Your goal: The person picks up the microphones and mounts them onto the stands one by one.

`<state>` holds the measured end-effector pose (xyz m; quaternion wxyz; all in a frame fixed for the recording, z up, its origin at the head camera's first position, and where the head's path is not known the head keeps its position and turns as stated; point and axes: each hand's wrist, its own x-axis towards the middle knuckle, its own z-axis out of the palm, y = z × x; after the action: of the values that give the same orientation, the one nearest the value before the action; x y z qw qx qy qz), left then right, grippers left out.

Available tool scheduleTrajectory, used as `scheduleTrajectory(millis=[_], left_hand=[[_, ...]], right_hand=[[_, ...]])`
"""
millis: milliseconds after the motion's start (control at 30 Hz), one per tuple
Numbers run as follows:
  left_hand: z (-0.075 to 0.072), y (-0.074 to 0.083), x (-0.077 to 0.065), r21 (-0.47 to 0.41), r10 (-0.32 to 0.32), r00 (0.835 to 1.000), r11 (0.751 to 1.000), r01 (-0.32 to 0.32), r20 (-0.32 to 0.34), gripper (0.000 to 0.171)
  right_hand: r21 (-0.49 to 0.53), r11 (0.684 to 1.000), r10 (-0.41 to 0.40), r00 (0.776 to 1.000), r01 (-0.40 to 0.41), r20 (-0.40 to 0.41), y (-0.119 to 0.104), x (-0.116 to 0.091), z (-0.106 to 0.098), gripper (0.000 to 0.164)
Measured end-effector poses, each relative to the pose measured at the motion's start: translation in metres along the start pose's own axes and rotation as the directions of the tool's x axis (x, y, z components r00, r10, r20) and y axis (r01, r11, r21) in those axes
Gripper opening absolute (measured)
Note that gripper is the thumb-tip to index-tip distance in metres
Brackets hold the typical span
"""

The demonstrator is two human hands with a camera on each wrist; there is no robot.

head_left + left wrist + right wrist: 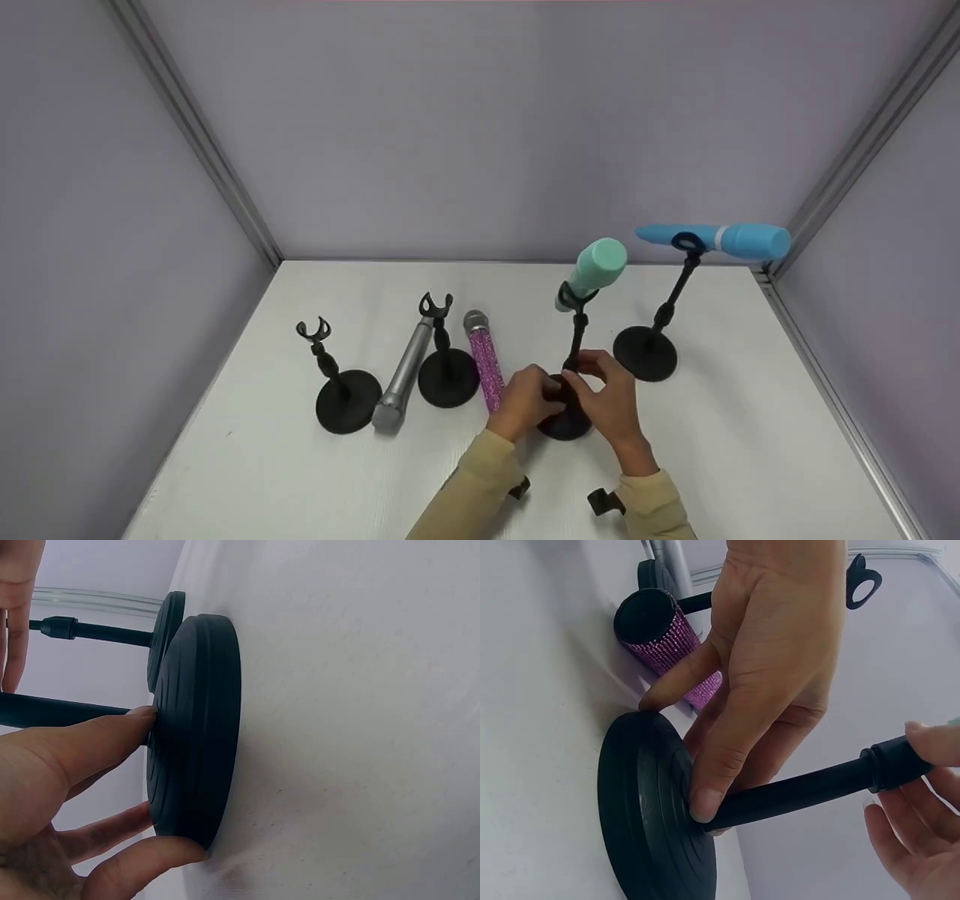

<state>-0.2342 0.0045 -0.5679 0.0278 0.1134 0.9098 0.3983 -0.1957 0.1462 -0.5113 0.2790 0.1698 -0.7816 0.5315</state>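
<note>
the stand is partly hiding behind the left hand, gripping it low, and right hand, pinching its pole.

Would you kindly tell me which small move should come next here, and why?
Perhaps the right hand should gently turn the pole collar below the mint-green microphone, since it pinches that collar while the left hand grips the round base.

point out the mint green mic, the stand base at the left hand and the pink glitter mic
Mint green mic [595,269], head view: its wide end.
Stand base [213,731], left wrist view: its side edge.
Pink glitter mic [487,361], head view: its glittery handle.
</note>
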Motion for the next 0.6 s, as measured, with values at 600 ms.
scheduleTrajectory(millis=[600], left_hand=[[0.0005, -0.0004, 0.0016, -0.013, 0.006, 1.0, 1.0, -0.006, 0.0, 0.022]], right_hand=[[-0.014, 0.998, 0.063, 0.998, -0.063, 0.024, -0.0078, 0.0011, -0.0017, 0.029]])
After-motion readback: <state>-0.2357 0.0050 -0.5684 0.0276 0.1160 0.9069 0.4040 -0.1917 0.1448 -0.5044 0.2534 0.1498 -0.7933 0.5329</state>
